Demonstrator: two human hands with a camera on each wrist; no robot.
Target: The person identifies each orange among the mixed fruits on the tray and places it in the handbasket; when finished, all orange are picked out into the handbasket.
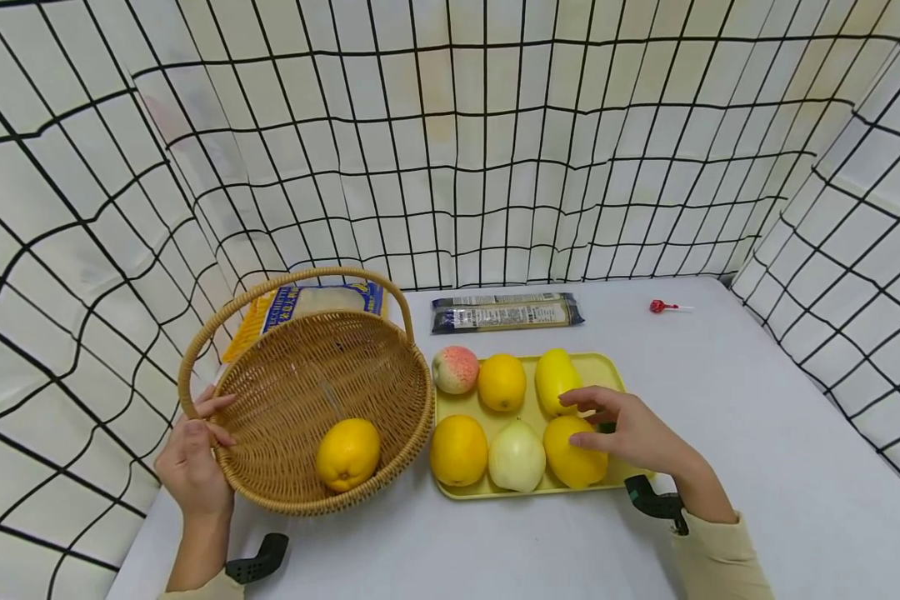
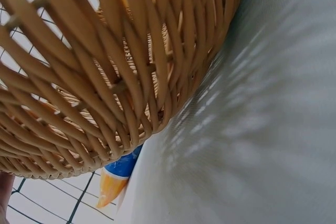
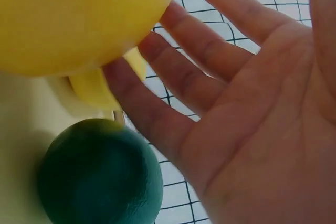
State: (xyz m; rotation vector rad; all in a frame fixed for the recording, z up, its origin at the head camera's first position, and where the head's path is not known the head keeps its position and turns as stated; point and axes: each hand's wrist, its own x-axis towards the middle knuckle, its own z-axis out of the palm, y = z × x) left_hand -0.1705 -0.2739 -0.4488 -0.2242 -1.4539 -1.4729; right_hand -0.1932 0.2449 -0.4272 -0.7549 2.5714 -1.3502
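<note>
My left hand point(image 1: 195, 471) grips the left rim of a wicker basket point(image 1: 285, 383), by the foot of its arched handle. The basket is tilted toward me, with one yellow-orange fruit point(image 1: 348, 455) low inside it. My right hand point(image 1: 637, 429) reaches over the right side of a pale yellow tray point(image 1: 606, 367), fingers spread and loosely bent. Its fingertips are right at the side of a large yellow fruit point(image 1: 572, 468) in the tray's front right. Under the palm lies a round dark green fruit point(image 3: 100, 177), mostly hidden in the head view.
Also in the tray are a peach point(image 1: 455, 370), an orange point(image 1: 502, 383), a long yellow fruit point(image 1: 557, 377), a yellow-orange fruit point(image 1: 458, 451) and a pale green fruit point(image 1: 517, 457). Behind lie dark packets point(image 1: 507, 313), a blue-yellow bag point(image 1: 322, 300) and a red lollipop point(image 1: 657, 307).
</note>
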